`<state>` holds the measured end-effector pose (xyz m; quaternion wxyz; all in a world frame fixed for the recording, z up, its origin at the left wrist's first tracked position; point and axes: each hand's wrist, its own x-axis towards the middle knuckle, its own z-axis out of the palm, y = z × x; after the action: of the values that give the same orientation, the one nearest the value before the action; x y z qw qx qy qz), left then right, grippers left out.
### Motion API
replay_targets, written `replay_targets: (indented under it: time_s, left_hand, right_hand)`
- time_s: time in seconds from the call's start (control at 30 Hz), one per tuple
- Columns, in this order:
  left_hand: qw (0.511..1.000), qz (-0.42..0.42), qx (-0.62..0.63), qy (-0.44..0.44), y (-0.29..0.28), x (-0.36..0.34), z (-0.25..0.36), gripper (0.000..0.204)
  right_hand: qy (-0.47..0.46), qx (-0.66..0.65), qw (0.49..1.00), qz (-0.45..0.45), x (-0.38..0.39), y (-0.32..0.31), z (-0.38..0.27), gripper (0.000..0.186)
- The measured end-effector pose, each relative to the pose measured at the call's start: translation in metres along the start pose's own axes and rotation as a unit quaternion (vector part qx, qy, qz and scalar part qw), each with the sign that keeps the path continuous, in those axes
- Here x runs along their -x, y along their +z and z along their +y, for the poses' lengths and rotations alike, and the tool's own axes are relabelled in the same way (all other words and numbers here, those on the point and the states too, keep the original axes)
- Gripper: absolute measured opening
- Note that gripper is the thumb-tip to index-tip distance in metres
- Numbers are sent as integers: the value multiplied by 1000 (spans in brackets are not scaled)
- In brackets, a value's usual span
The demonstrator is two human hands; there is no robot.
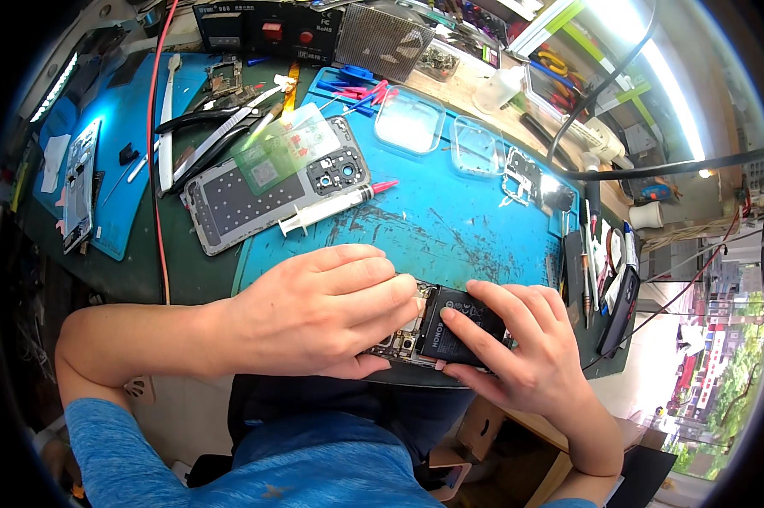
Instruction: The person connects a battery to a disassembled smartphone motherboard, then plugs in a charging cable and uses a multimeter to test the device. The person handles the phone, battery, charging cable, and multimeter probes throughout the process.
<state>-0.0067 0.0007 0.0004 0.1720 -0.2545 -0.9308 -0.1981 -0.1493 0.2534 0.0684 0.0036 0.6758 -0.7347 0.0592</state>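
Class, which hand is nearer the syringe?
Left. The left hand is just below the syringe in view; the right hand is farther off, lower right, touching the battery.

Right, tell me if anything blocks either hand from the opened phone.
Nothing visible: the left hand is at the opened phone, the right hand touches its battery, and the syringe lies beyond both.

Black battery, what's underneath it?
The black battery lies over the opened phone, whose exposed board shows beside it. Whatever is directly beneath is covered; the right hand hides part of the battery, the left hand part of the board.
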Motion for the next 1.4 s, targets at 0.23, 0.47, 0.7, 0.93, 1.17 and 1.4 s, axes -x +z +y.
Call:
replay_targets:
  time_s: [0.23,0.47,0.7,0.93,1.17,1.4]
  left_hand:
    - [1000,7,8,20,3,-1,-3,62]
    - [999,1,31,18,4,0,-4,65]
    - [1000,-4,23,18,2,-1,-4,64]
    - [1000,-16,15,17,0,-2,-3,61]
    - [999,-5,10,37,1,-1,-3,53]
    - [997,-25,31,71,-6,-1,-13,53]
  right_hand:
    - [2,-40,999,0,1,2,-1,50]
    - [-70,-8,997,-37,-1,-2,5,43]
    - [-77,11,996,-37,0,-3,5,42]
    - [-112,63,991,-31,-3,-4,6,42]
    - [-95,64,992,-55,-5,-8,3,43]
    - [-106,69,991,-40,-6,-6,5,35]
